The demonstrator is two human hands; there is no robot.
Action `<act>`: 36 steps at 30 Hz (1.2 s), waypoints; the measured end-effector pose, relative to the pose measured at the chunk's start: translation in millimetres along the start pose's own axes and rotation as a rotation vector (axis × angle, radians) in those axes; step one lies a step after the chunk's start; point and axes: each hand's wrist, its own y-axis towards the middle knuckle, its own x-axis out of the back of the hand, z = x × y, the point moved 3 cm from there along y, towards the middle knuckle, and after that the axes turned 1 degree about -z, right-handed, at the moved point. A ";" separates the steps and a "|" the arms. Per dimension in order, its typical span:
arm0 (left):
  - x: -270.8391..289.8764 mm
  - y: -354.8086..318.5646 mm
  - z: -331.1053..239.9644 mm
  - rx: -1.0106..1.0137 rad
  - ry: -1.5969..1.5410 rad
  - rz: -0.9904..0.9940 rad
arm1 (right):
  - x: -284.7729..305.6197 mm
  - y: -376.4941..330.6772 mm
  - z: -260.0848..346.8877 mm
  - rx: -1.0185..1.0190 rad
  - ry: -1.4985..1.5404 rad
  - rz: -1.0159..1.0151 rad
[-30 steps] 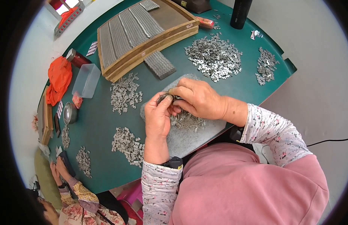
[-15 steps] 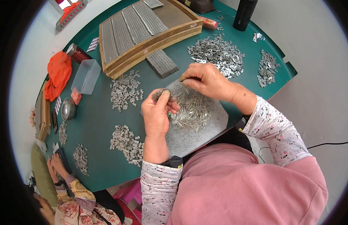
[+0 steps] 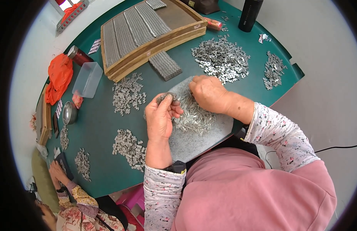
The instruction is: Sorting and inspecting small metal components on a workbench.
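My left hand [image 3: 159, 115] is closed around a small dark-grey metal strip of linked pieces [image 3: 165, 97], the thumb pressing on top of it. To its right, my right hand [image 3: 210, 94] hangs over the far side of a pile of thin silvery pins [image 3: 194, 120]. Its fingers curl down and inward; the fingertips and whatever they pinch are hidden beneath the hand. The pins lie on a pale grey mat [image 3: 186, 145] at the table's near edge. Just beyond it, a block of finished linked metal strips [image 3: 165, 66] rests on the green table [image 3: 103, 154].
A wooden tray [image 3: 155, 45] with rows of linked strips stands at the back. Heaps of small metal pieces [image 3: 221, 57] lie around. A clear plastic box [image 3: 88, 79], a metal bowl [image 3: 70, 112] and a black bottle [image 3: 250, 15] stand farther out. A co-worker's hands [image 3: 58, 172] are at lower left.
My right hand has shifted slightly right and toward me over the pins, its fingers now turned down out of sight. My left hand stays in place with the metal strip.
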 end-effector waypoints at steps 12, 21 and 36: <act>-5.8 -2.0 -0.2 -0.026 0.045 0.042 | 6.0 -2.5 -8.4 0.014 0.139 0.047; -20.2 -9.0 -2.1 -0.184 0.331 0.105 | 13.0 -3.3 -4.2 -0.206 0.900 -0.107; -22.6 -10.5 -0.8 -0.263 0.367 0.140 | -3.6 0.0 8.3 -0.175 1.238 -0.165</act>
